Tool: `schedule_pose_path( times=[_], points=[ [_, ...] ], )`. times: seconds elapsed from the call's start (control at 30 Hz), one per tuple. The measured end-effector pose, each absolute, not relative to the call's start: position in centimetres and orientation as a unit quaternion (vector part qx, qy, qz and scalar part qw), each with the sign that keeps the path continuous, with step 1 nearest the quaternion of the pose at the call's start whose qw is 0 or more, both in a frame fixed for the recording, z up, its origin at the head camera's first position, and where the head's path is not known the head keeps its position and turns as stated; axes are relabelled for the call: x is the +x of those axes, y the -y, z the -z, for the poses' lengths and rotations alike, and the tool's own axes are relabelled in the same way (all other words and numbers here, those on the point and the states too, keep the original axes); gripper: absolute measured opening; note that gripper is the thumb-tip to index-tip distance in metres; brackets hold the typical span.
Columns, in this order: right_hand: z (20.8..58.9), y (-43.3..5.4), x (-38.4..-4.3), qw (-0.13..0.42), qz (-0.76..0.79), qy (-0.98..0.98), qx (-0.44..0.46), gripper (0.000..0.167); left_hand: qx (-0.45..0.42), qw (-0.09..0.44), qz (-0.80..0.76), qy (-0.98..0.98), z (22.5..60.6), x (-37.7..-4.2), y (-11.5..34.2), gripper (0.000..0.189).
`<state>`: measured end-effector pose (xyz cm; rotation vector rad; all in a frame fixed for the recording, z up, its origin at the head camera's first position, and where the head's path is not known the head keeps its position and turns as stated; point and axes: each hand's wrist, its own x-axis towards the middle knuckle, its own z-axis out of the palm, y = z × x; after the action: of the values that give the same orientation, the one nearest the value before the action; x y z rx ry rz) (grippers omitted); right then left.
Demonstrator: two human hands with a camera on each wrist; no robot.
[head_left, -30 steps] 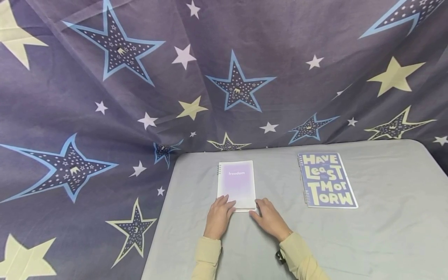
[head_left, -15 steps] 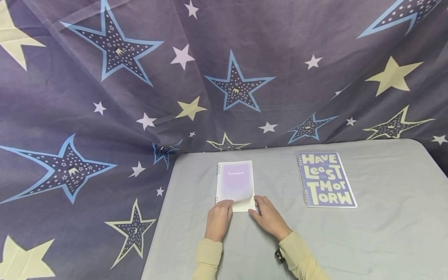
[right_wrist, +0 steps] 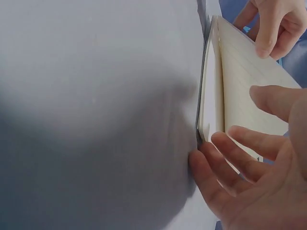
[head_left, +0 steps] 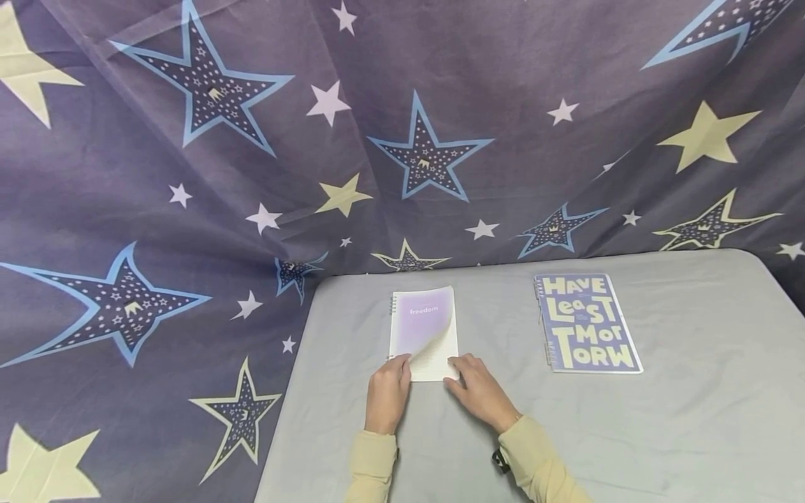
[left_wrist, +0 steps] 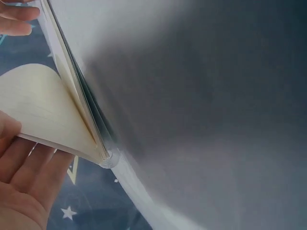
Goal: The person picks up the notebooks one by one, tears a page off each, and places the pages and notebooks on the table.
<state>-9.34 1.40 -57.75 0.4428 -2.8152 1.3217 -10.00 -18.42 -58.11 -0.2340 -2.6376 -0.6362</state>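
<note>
A spiral notebook with a purple "freedom" cover (head_left: 418,321) lies on the grey-covered table. My left hand (head_left: 386,397) pinches the cover's lower edge, which curls up and leftward off the cream pages (head_left: 440,360). In the left wrist view the thumb lies on one side of the bent cover (left_wrist: 38,110), the fingers (left_wrist: 45,170) on the other. At the notebook's lower right edge rests my right hand (head_left: 483,395), its fingers spread and slightly bent. From the right wrist, its fingertips (right_wrist: 199,160) show right at the edge of the pages.
To the right lies a second spiral notebook (head_left: 591,325), blue with large pale lettering. A star-patterned cloth (head_left: 440,230) hangs behind the table (head_left: 692,419) and along its left side.
My left hand has gone from resting on the cover's lower left to pinching its edge, and the cover has peeled up towards the left. The right hand has shifted slightly left.
</note>
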Motion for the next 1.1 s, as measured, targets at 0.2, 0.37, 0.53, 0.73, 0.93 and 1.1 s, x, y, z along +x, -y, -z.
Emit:
schedule_pose_path(
  times=[0.2, 0.37, 0.53, 0.73, 0.93, 1.1],
  points=[
    [57.5, -0.8, -9.6, 0.008, -0.419, 0.898, 0.135, 0.037, -0.069, 0.214, 0.247, 0.943, 57.7, -9.7, 18.5, 0.014],
    [56.5, 0.1, -10.6, -0.002, -0.449, 0.887, 0.109, 0.047, -0.069, 0.21, 0.251, 0.942, 57.8, -9.6, 18.7, 0.013],
    [55.1, 1.1, -11.5, -0.008, -0.485, 0.871, 0.081, 0.053, -0.069, 0.208, 0.261, 0.94, 57.9, -9.5, 18.9, 0.014],
    [54.0, 2.0, -12.0, -0.026, -0.511, 0.856, 0.068, 0.062, -0.061, 0.21, 0.261, 0.94, 57.8, -9.1, 19.1, 0.014],
    [53.4, 2.6, -12.1, -0.023, -0.507, 0.859, 0.059, 0.067, -0.041, 0.203, 0.266, 0.941, 57.6, -8.8, 19.2, 0.015],
    [52.9, 3.0, -12.3, -0.006, -0.493, 0.868, 0.059, 0.07, -0.032, 0.203, 0.264, 0.943, 57.7, -8.7, 19.2, 0.017]
  ],
)
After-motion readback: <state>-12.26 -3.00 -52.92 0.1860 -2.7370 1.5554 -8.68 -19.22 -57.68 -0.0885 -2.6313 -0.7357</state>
